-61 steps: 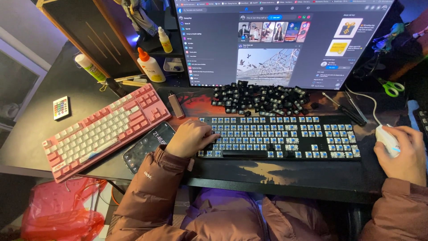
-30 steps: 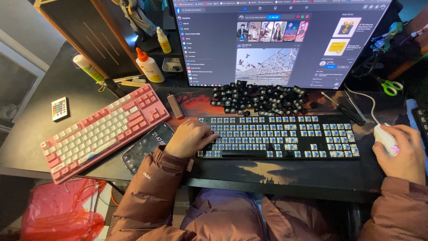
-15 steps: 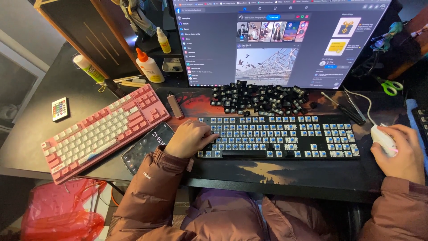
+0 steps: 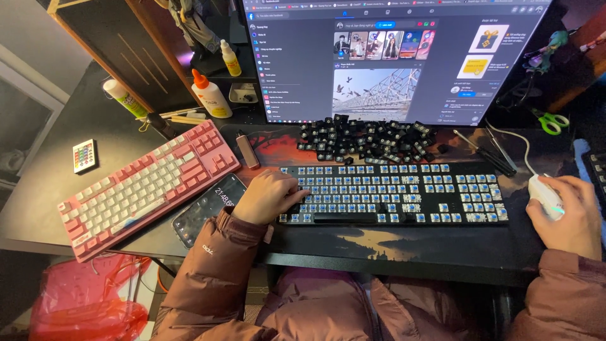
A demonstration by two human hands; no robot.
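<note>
A black keyboard (image 4: 404, 192) with its keycaps off and blue switches bare lies in front of me on a dark desk mat (image 4: 391, 243). My left hand (image 4: 268, 197) rests on its left end, fingers curled over the switches. A heap of loose black keycaps (image 4: 366, 140) sits just behind the keyboard. At the far right my right hand (image 4: 565, 218) is wrapped around a white mouse (image 4: 544, 194) with a white cable. A large monitor (image 4: 391, 57) showing a web page stands behind.
A pink and white keyboard (image 4: 148, 186) lies angled at left, a phone (image 4: 208, 208) beside it. Glue bottles (image 4: 210, 95), a small remote (image 4: 84, 155), thin tools (image 4: 483, 151) and green scissors (image 4: 552, 121) are around. A red plastic bag (image 4: 82, 303) lies below the desk edge.
Nothing has visibly changed apart from a slight shift of the camera view; both hands stay where they were.
</note>
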